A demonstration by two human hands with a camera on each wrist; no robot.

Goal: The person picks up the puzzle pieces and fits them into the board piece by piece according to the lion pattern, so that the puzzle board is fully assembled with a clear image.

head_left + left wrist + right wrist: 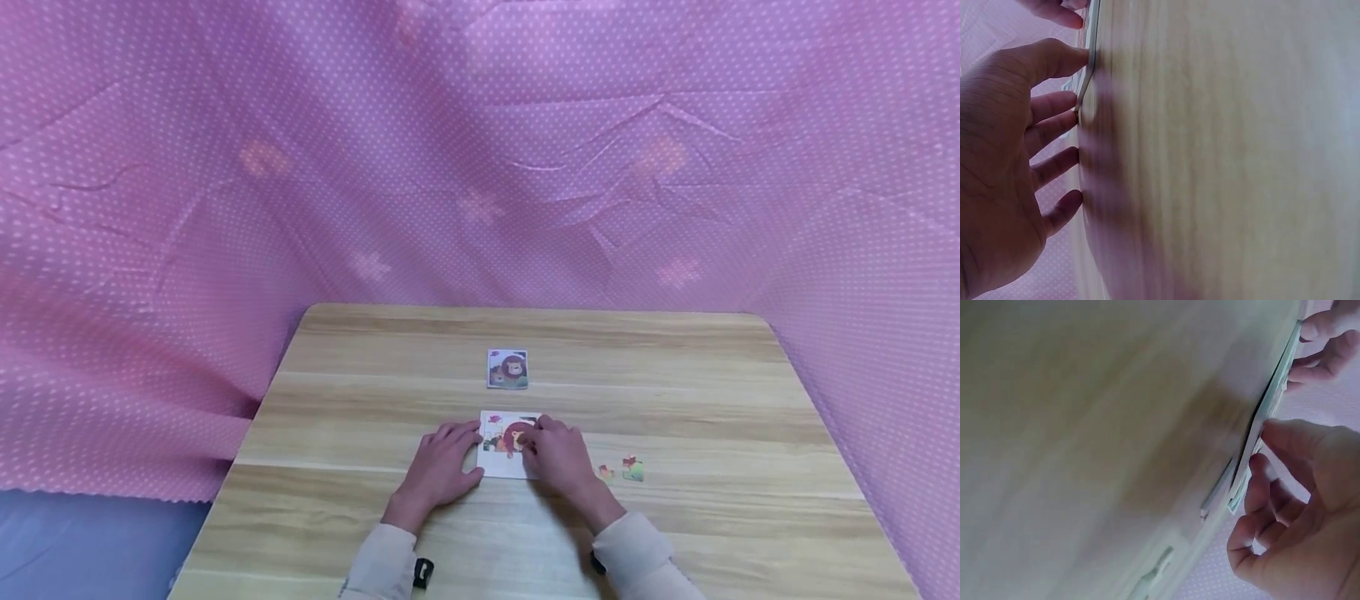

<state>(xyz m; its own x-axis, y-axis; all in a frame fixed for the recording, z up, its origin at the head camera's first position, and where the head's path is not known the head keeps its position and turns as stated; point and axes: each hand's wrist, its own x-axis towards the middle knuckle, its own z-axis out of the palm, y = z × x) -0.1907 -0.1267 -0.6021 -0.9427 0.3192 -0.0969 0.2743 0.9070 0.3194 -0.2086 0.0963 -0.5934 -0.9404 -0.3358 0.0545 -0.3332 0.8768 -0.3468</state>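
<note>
White board [497,467], touched by our relaxed left hand [444,465], wants level pressing; grip unclear in our right hand [561,457]

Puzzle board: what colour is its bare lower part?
White; the head view shows the board best.

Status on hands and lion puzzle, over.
Left hand touching lion puzzle, left edge. Right hand covering part of it. Puzzle incomplete; loose pieces right of it.

Left hand [442,465] spread, right hand [561,458] curled
</note>
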